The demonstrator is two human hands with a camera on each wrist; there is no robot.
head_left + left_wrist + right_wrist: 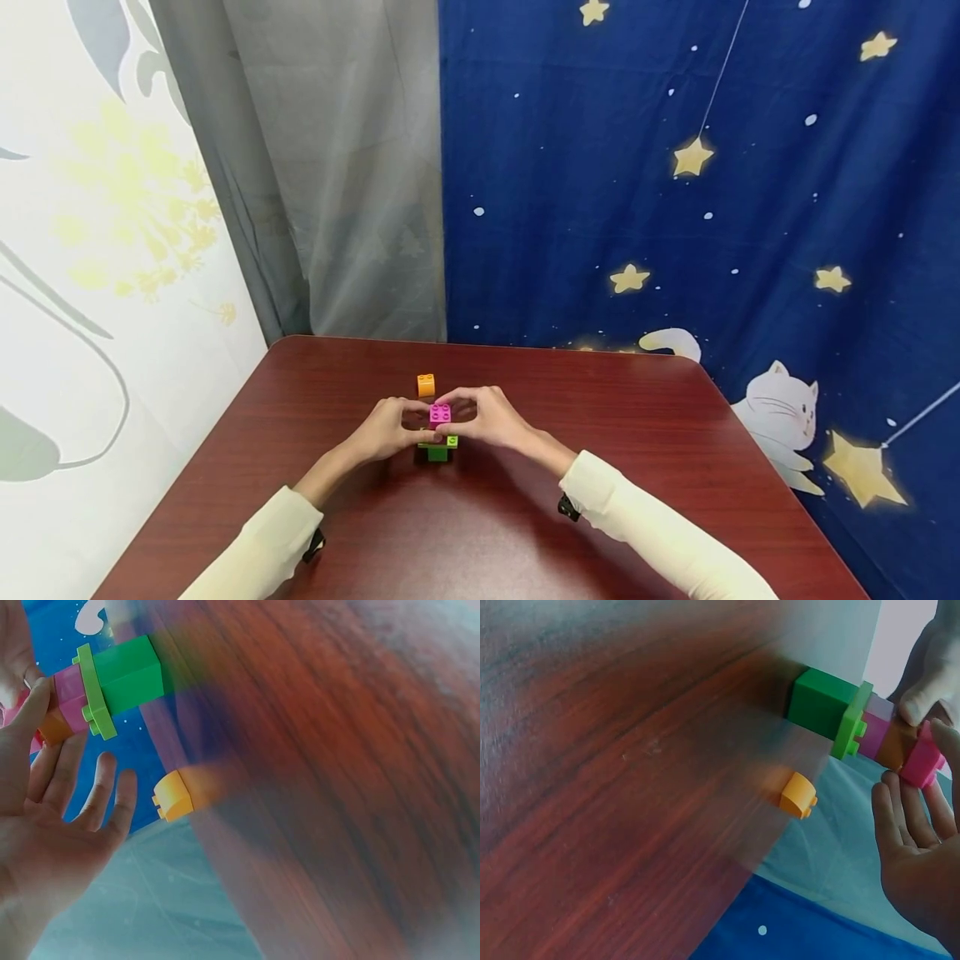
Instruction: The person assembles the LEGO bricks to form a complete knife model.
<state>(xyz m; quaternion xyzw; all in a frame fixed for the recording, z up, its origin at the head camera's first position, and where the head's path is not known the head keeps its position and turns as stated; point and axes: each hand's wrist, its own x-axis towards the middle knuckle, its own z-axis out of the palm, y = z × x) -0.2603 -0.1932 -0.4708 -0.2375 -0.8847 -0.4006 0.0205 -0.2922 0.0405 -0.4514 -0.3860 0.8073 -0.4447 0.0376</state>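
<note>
A stack of toy building bricks stands on the table. Its base is a green block (821, 703), topped by a lime-green plate (853, 724). Above the plate come a purplish-pink brick (71, 697), an orange-brown brick (895, 745) and a bright pink brick (440, 414) with studs on top. My left hand (384, 430) pinches the stack at the orange-brown brick, thumb on the near side. From the other side, my right hand (489, 417) grips the bright pink top brick between thumb and fingers. Fingers partly hide the upper bricks.
A loose yellow-orange brick (426, 385) with a curved side lies on the table behind the stack. The reddish-brown table (600, 417) ends at a grey curtain (367, 167) and a blue star-patterned curtain (570, 167). A white patterned curtain (112, 350) hangs at left.
</note>
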